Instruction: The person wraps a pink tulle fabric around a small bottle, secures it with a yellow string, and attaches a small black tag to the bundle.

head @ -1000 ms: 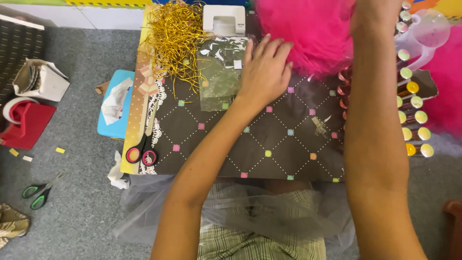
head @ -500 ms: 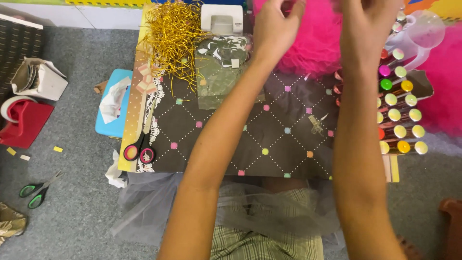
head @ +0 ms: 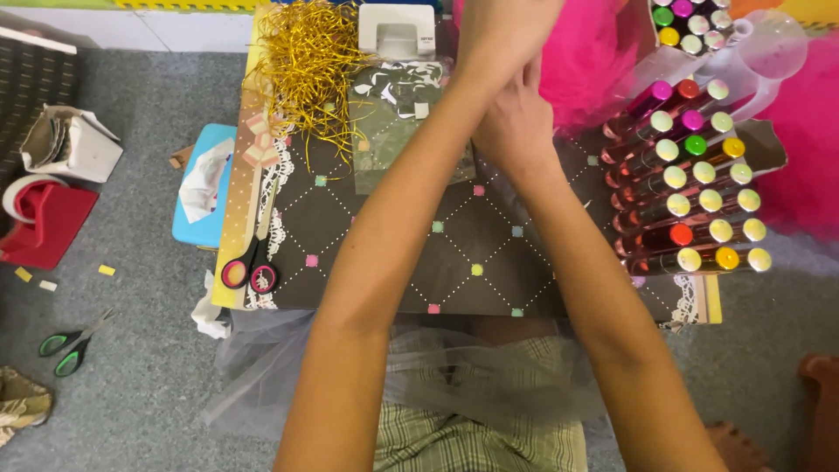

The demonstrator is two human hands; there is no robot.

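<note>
fingers of the left hand (head: 502, 35) and right hand (head: 517, 122) press together at the brown board's (head: 454, 253) far edge; whether they pinch anything, i cannot tell. the pink tulle (head: 590, 52) lies just right of them, nearer the right hand.

Brown board (head: 454, 262), white dotted diamond lattice, pastel squares. Gold shredded ribbon (head: 306, 61) upper left. Hot-pink tulle (head: 585, 52) top. Red-handled scissors (head: 249, 271); green-handled scissors (head: 70, 345) on grey floor (head: 140, 385).

A patterned board (head: 454, 253) fills the frame's centre. Shredded ribbon (head: 306, 61) lies on its upper left, scissors (head: 249, 267) on its left edge, capped tubes (head: 690, 192) at right. A tissue box (head: 203, 183) sits left of it.
</note>
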